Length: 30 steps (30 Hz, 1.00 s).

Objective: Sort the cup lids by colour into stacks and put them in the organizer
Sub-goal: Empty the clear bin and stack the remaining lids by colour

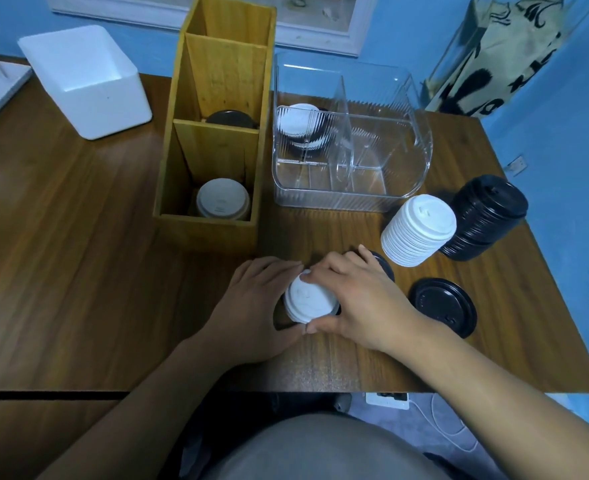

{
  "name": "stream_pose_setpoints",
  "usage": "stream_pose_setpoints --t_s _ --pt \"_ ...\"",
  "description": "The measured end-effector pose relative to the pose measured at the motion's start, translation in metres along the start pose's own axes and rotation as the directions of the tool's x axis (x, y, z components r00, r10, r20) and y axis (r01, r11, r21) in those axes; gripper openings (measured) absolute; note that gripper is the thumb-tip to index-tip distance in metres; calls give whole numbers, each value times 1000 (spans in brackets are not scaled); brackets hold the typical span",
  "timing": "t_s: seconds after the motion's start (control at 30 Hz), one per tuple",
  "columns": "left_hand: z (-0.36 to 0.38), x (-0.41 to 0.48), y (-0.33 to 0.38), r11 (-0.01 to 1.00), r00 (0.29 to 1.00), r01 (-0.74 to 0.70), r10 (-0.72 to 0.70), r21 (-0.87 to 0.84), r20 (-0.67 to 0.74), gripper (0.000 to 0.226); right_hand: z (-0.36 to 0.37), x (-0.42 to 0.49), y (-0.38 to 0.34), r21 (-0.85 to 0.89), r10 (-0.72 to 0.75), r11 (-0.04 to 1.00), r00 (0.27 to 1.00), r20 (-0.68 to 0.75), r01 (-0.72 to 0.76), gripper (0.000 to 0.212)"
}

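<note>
**Observer:** Where is the work item?

**Operator:** The small white stack (308, 303) stands on the table (78, 271), in front of the wooden organizer (216, 133) and a little to its right. Its axis is roughly upright. There is something dark under it, which I cannot identify.

**Observer:** And your hands?

**Operator:** My right hand (358, 306) grips the stack with fingers and thumb curled round it. My left hand (251, 306) cups the opposite side. The stack sits between them, so neither hand is nearer.

**Observer:** What surrounds it?

**Operator:** Further right of the organizer are a loose black lid (442, 306), the tall white stack (419, 230) and the black stack (487, 216). I judge the next lift goes rightward and away from me, to the tall white stack.
</note>
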<state>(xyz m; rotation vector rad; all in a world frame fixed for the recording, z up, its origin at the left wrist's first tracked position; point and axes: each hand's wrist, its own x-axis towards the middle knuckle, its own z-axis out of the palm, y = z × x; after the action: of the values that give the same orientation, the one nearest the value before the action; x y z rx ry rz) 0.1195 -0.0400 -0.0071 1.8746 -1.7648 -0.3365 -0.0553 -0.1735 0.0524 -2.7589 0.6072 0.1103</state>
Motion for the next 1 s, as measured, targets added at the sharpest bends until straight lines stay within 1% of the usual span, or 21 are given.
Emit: stream_pose_setpoints --t_s 0.07,0.17,0.3,0.37,0.4,0.47,0.5,0.53,0.6,0.67,0.7,0.77,0.8,0.83,0.87,0.9,0.93,0.97,1.0 --pt "0 0 0 1000 1000 -3 3 3 1 83 0 -1 -1 -20 -1 1000 1000 -9 1 72" --pt "2 -1 2 1000 999 -26 26 -2 -23 85 4 -3 -6 -36 1 999 997 -82 -4 69" --pt "-2 -2 2 996 998 -51 49 -79 -26 88 6 -10 -10 -53 -16 999 984 -177 6 69" --pt "-3 -2 1 994 998 -54 52 -96 -17 90 3 -27 -5 -4 -4 1000 966 -258 3 68" --pt "-3 -1 2 995 999 -35 35 -96 -8 92 1 -41 -1 26 20 1000 949 -314 -12 63" --pt "-1 0 4 997 1000 16 -16 -72 0 92 1 -74 15 47 94 996 901 -424 -82 50" --pt "1 2 5 998 1000 30 -31 -47 -7 88 2 -91 24 37 144 989 876 -459 -144 44" --pt "1 3 6 999 999 40 -41 -21 -11 84 4 -107 33 14 196 976 857 -476 -215 39" --pt "1 5 7 998 998 55 -54 12 -8 82 10 -130 47 -41 283 939 837 -468 -341 38" --pt "2 6 8 997 998 66 -66 44 -10 83 16 -139 56 -60 321 921 834 -448 -386 37" --pt "3 6 9 995 997 78 -78 63 -11 84 18 -141 58 -53 318 925 840 -440 -377 33" --pt "5 7 12 991 995 104 -103 89 -16 86 18 -140 60 7 285 949 851 -441 -314 23" --pt "6 7 13 989 994 111 -109 93 -22 87 17 -138 59 82 280 959 845 -456 -273 21" --pt "7 8 14 990 993 112 -110 91 -31 89 14 -136 55 203 304 951 825 -476 -234 21" --pt "7 8 16 990 993 112 -109 84 -43 90 11 -135 51 364 369 910 790 -490 -199 24" --pt "7 10 17 991 992 112 -108 72 -57 91 8 -135 47 545 459 824 749 -477 -158 27" --pt "7 11 19 992 992 109 -105 59 -72 91 6 -135 44 708 546 699 716 -435 -102 29" --pt "6 13 22 994 992 100 -96 48 -85 90 5 -135 42 826 611 563 689 -390 -33 30" --pt "6 15 25 995 992 86 -82 45 -93 89 6 -135 42 901 668 434 662 -339 24 32"
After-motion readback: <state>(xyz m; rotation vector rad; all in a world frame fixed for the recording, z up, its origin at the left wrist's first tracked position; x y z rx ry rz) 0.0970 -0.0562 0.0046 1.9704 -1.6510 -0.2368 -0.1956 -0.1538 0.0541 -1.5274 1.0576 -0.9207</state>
